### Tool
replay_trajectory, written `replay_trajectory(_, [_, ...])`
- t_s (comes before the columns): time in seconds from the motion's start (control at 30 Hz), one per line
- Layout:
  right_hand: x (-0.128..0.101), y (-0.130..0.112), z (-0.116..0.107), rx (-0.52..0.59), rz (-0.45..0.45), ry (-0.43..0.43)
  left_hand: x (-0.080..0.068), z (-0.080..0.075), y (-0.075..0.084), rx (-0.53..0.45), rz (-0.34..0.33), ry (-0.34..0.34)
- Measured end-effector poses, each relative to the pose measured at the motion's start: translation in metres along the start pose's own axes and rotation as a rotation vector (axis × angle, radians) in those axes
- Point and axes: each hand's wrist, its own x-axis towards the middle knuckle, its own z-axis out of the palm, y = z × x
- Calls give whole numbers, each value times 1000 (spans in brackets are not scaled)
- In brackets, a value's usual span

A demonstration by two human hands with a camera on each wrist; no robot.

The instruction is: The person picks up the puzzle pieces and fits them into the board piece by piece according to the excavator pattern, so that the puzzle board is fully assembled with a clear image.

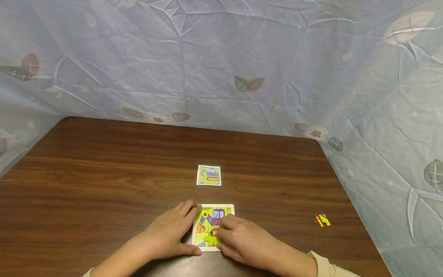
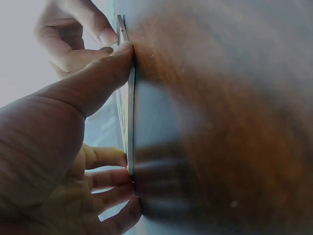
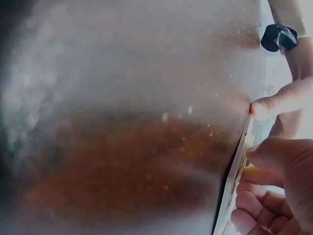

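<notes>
A small white-framed puzzle tray (image 1: 229, 209) with a green and purple digger picture lies near the table's front edge. My left hand (image 1: 173, 231) braces the tray's left side, thumb on the near corner and fingertips on the far corner. The left wrist view shows the tray edge (image 2: 130, 122) between that thumb and the fingers of the left hand (image 2: 73, 147). My right hand (image 1: 238, 238) lies over the tray's right half, fingers curled. In the right wrist view the right hand (image 3: 279, 191) pinches a yellowish puzzle piece (image 3: 250, 171) against the tray (image 3: 239, 166).
A small picture card (image 1: 209, 175) showing the same digger lies just beyond the tray. One loose puzzle piece (image 1: 322, 220) sits far to the right, near the table's right edge. Pale blue leaf-printed cloth (image 1: 221, 69) hangs behind and beside the brown wooden table (image 1: 104, 173).
</notes>
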Motion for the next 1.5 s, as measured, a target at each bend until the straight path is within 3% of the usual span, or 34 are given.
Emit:
replay_trajectory(0.27, [0,1,0,65,32,-1,0,-2,0,0,-3,3])
replay_trajectory(0.6, [3,0,-4,169,120,-65,0,-3,1,2,-8,-5])
replay_trajectory(0.93, [2,-4,-1,150,140,-54,0,-2,1,-12,-11,-26])
replay_trajectory(1.23, [-15,2,-16,272,151,-161,0,-2,1,-19,-26,-43])
replay_trajectory(1.33, [-28,10,-20,337,167,-114,-1,-2,2,-22,-31,-46])
replay_trajectory(1.5, [-58,32,-23,336,194,85,0,-2,2,-19,-23,-38])
